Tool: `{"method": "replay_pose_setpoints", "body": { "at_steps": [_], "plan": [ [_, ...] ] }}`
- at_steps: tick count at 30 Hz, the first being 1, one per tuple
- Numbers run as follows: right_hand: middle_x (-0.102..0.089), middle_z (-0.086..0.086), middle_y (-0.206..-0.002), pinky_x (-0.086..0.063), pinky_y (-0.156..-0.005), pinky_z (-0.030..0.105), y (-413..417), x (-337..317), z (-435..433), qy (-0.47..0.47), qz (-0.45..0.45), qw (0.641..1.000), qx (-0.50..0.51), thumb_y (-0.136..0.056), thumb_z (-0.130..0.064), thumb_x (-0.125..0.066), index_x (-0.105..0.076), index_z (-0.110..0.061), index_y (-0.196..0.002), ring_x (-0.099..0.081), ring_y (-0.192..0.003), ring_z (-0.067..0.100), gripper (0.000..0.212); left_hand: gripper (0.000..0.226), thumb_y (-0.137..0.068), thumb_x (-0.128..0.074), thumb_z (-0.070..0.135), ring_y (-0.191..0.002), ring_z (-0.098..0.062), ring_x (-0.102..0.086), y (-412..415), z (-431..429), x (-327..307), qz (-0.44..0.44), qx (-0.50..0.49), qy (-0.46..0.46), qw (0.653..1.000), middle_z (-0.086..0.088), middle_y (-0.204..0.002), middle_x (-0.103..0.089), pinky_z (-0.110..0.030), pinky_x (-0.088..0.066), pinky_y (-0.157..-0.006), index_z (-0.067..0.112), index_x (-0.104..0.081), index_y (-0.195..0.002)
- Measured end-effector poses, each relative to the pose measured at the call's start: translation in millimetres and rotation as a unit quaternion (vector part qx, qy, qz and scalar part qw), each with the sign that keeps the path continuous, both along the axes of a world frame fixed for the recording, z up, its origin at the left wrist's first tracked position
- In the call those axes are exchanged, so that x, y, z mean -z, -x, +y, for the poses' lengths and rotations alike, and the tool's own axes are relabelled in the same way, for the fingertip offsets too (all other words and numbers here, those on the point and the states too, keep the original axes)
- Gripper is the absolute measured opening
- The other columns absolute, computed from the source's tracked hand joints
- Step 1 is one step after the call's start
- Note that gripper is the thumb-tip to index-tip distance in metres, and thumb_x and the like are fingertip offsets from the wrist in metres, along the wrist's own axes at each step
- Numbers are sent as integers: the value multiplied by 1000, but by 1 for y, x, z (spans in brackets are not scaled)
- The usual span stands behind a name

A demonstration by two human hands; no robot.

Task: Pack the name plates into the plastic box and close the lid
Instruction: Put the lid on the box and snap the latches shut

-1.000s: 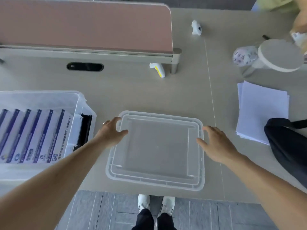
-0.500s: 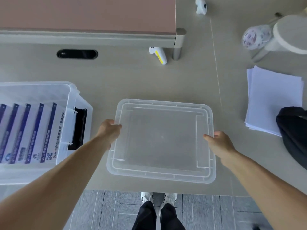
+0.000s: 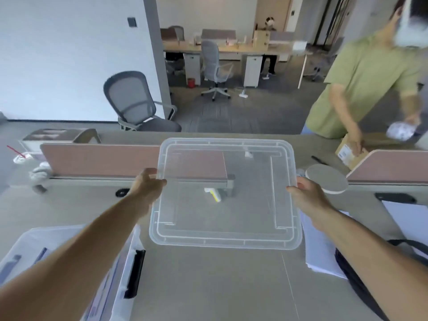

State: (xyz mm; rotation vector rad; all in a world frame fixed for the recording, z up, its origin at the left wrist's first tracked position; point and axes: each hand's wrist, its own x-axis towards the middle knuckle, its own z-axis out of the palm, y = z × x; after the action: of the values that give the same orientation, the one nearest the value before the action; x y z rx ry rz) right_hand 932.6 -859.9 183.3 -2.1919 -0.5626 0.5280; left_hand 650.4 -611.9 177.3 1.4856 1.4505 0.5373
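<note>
Clear rectangular plastic lid [image 3: 225,193] held above beige desk [image 3: 208,286], gripped at opposite edges by left hand [image 3: 148,188], right hand [image 3: 305,198].

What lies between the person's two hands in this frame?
The clear plastic lid spans the gap: the left hand grips its left edge and the right hand its right edge, as the head view shows.
</note>
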Motion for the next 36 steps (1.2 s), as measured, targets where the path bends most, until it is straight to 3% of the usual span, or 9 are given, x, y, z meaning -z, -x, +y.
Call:
{"method": "replay_pose_setpoints", "body": {
  "at_steps": [3,9,11,14,17,20,25,32,36],
  "plan": [
    [-67,6,-107,-54,-82,42,4,-57,8,-59,-27,998,3,-88,-29,-60,-64,-23,-106,-64,-96,33,19,39,-91,-64,20,-90,-30,-62,8,10,-58,-40,2,-59,997,-7,-109,-65,-42,-54,-80,32,-56,-127],
    [-69,4,-113,-56,-91,51,-13,-97,27,-154,-40,987,-9,-59,-51,-55,-64,-27,-120,-67,-99,26,66,34,-92,-64,11,-96,-25,-63,28,28,-128,-130,21,-116,984,-2,-113,-67,-39,-51,-84,34,-57,-117],
    [-69,3,-114,-54,-91,49,4,-115,28,-157,-47,986,-13,-65,-49,-56,-63,-26,-121,-66,-100,27,60,39,-93,-61,7,-91,-22,-61,34,31,-135,-145,26,-126,981,-1,-113,-68,-37,-49,-80,30,-55,-123],
    [-67,2,-109,-50,-86,41,28,-137,32,-182,-55,982,-12,-90,-22,-57,-62,-26,-110,-61,-97,25,21,45,-93,-56,-3,-105,-24,-66,45,36,-138,-159,14,-137,978,4,-115,-69,-37,-53,-86,32,-59,-121],
    [-69,5,-111,-49,-84,39,33,-140,37,-216,-72,973,-22,-94,-13,-50,-65,-22,-117,-62,-97,27,29,47,-90,-55,-5,-107,-25,-68,55,36,-138,-134,-37,-188,972,12,-107,-71,-44,-58,-91,28,-67,-120],
    [-68,5,-117,-52,-93,46,36,-139,45,-233,-80,969,-20,-93,-13,-49,-64,-22,-124,-63,-106,28,35,46,-86,-55,-4,-99,-21,-71,69,31,-136,-75,-76,-245,964,14,-107,-73,-48,-62,-80,32,-71,-112],
    [-65,-5,-113,-53,-84,36,47,-122,63,-247,-69,966,-43,-92,-4,-55,-63,-23,-128,-63,-99,17,42,41,-81,-60,1,-86,-17,-74,108,29,-125,-18,-87,-299,950,11,-90,-76,-47,-62,-76,34,-70,-105],
    [-75,-5,-89,-61,-80,46,88,-106,103,-200,-156,962,-101,-87,0,-60,-70,-36,-86,-72,-82,18,38,32,-92,-63,7,-76,-20,-74,186,35,-127,3,-122,-331,936,4,-91,-76,-37,-60,-60,31,-68,-113],
    [-72,1,-88,-55,-79,35,138,-116,137,-210,-194,948,-140,-90,3,-59,-73,-15,-101,-68,-78,21,25,19,-94,-65,14,-75,-18,-73,243,59,-132,27,-127,-363,923,3,-91,-76,-34,-61,-55,27,-71,-107]
  ]
}}
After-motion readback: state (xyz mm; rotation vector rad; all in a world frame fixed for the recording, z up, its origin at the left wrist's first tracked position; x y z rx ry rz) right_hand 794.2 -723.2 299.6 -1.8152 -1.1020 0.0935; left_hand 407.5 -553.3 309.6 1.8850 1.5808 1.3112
